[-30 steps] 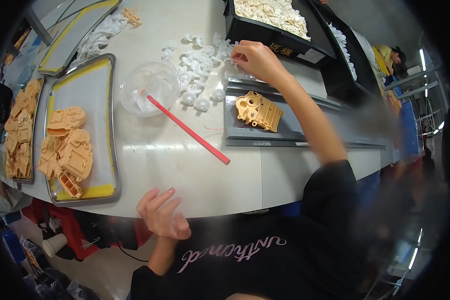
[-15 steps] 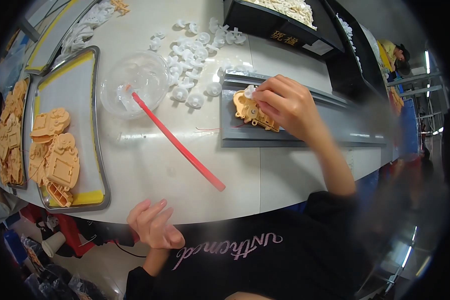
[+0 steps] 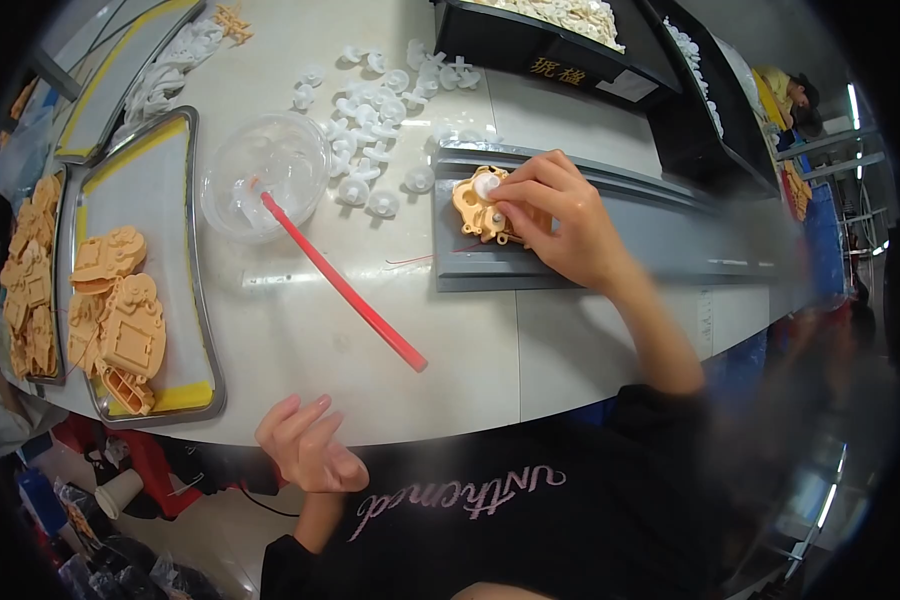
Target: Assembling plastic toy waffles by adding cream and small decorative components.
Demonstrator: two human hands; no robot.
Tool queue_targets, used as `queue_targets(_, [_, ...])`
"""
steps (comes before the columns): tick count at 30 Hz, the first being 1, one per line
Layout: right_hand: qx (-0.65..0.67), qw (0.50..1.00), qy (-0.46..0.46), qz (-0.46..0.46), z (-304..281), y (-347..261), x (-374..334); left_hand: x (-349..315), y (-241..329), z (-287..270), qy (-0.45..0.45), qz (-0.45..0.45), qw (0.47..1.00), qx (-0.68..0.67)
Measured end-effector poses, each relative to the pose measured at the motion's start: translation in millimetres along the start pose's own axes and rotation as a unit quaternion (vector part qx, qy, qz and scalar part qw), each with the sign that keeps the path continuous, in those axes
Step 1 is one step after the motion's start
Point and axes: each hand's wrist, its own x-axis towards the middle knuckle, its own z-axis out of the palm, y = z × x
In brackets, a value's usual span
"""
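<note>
My right hand is at the grey grooved rail, fingertips pinched on a white plastic gear. That gear sits over the upper left part of an orange plastic housing, which lies on the grey rail. My fingers cover the housing's right side. A small metal-looking pin shows below the gear. Off the table's front edge, my left hand hovers with loosely bent fingers apart, holding nothing. The closest thing to it is a red stick leaning out of a clear round tub.
Loose white gears lie scattered behind the rail's left end. Several orange housings rest in a metal-rimmed tray at left, with more piled beyond. Black bins with small parts stand at the back right. A person is farther off.
My right hand has brought the gear down slightly, and it now lies flatter on the housing. The left hand has hardly moved. The whole view has shifted a little.
</note>
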Motion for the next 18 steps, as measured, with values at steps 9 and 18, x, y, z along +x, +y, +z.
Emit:
queue_targets(9, [-0.069,0.975,0.201,0.064,-71,47,2,-2,-1,4,0.017,0.003,1.000,0.019])
queue_targets(18, [-0.171,0.806,-0.213,0.526,-231,367,-51,4,4,4,-0.001,-0.002,0.999,0.040])
